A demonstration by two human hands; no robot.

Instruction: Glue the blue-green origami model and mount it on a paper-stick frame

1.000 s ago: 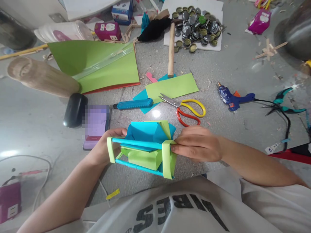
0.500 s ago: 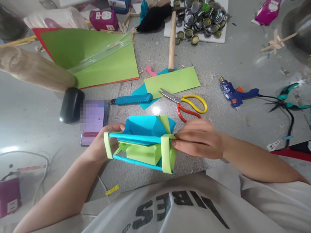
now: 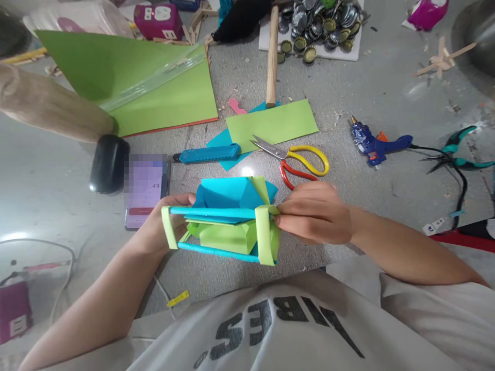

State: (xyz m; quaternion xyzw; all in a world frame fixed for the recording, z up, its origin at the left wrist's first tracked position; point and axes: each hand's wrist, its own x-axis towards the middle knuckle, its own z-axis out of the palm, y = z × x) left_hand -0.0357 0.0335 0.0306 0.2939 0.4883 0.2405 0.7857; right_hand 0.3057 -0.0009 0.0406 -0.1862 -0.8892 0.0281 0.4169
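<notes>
Between my hands is a folded paper model (image 3: 228,236) in blue and light green, with rolled blue paper rods and green paper strips wrapped round its ends. My left hand (image 3: 160,226) grips its left end, the fingertips partly hidden behind the paper. At the right end, my right hand (image 3: 315,214) pinches the edge by the green strip between thumb and fingers. Scissors (image 3: 290,157) with yellow and red handles lie just beyond my right hand. A blue utility knife (image 3: 209,153) and a green paper rectangle (image 3: 276,123) rest behind the model.
A phone (image 3: 145,198) and black case (image 3: 110,165) lie left. Right are a blue glue gun (image 3: 377,141) and teal-handled pliers (image 3: 460,149). At the back are a wooden stick (image 3: 272,62), bottle caps (image 3: 328,23) and green paper sheets (image 3: 170,98).
The view has shifted slightly, so most things sit a little higher in the picture. Both hands keep their hold on the paper model, which tilts slightly differently.
</notes>
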